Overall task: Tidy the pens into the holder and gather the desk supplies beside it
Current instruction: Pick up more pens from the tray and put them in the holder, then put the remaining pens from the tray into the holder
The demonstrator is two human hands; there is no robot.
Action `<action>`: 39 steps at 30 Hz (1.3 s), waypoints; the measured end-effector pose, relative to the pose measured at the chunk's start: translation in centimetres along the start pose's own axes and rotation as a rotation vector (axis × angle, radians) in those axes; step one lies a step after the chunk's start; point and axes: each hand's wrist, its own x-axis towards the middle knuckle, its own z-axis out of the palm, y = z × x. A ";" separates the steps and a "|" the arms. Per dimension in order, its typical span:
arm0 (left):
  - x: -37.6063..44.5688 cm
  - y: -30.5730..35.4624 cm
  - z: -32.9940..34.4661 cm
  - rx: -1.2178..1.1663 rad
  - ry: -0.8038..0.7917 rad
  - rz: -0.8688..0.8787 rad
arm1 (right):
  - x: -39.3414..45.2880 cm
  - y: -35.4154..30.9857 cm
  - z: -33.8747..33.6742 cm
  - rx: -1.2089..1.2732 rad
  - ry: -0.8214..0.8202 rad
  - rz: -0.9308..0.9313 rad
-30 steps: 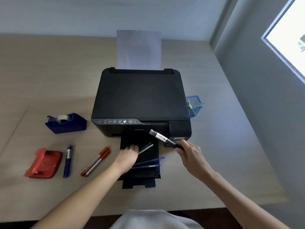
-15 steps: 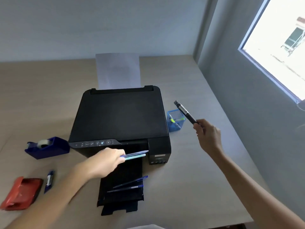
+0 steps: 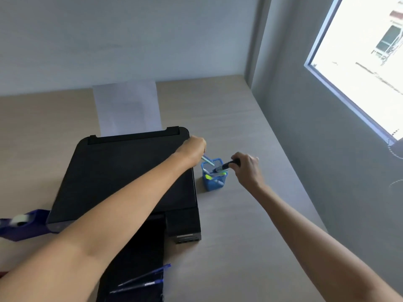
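Beside printer (image 3: 130,177), right edge: blue holder (image 3: 214,182) stands on worktop (image 3: 239,214), bare room to its right.
Left hand (image 3: 193,150): pinching pale pens (image 3: 207,160) over holder's rim.
Right hand (image 3: 246,168): gripping black marker (image 3: 224,166), tip inside holder.
Output tray (image 3: 139,258): two blue pens (image 3: 141,281) lie near its edge.

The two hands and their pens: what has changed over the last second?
Both hands left the printer's front tray for the blue pen holder. The right hand is lowering its black marker in; the left hand tips its pale pens in. Two blue pens stay on the tray.
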 end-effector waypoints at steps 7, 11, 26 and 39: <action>4.5 1.7 4.6 0.184 -0.133 0.001 | 1.4 1.4 2.5 -0.008 -0.142 -0.059; 4.5 2.0 4.8 0.284 -0.185 0.065 | 1.4 2.3 3.3 -0.022 -0.208 -0.032; -22.5 -7.3 3.9 -0.245 0.214 0.151 | -19.8 0.0 5.0 0.116 -0.288 -0.419; -32.8 -16.1 19.9 -0.131 -0.008 -0.110 | -23.4 -5.9 15.3 -0.054 -0.623 -0.215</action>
